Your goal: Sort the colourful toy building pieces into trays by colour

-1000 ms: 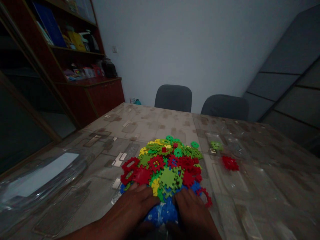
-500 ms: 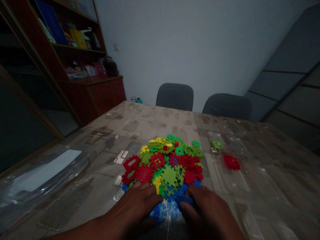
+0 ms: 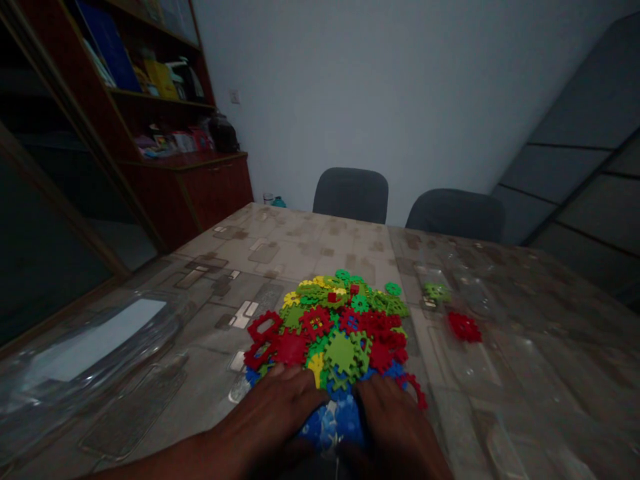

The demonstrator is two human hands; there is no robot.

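Observation:
A heap of toothed plastic gear pieces (image 3: 345, 350) in red, green, yellow and blue lies on the table in front of me. At its near edge, my left hand (image 3: 280, 400) curves over the left side of the blue gear pieces (image 3: 330, 423). From the other side my right hand (image 3: 393, 413) presses against the same pieces, its fingertips close to the left thumb. The blue pieces are squeezed between both palms. The lower parts of both hands are dark and blurred. A red gear piece (image 3: 414, 390) rests just beyond the right hand.
Clear plastic packaging (image 3: 95, 347) with a white sheet lies at the left. Toward the right, a red gear (image 3: 464, 327) and a light green gear (image 3: 437, 291) lie among clear plastic trays (image 3: 473, 297). Two grey chairs (image 3: 351, 195) stand behind the patterned table (image 3: 280, 243).
My right hand has moved left toward my left hand, closing in on the blue pieces and uncovering a red piece on its right. My left hand has barely moved.

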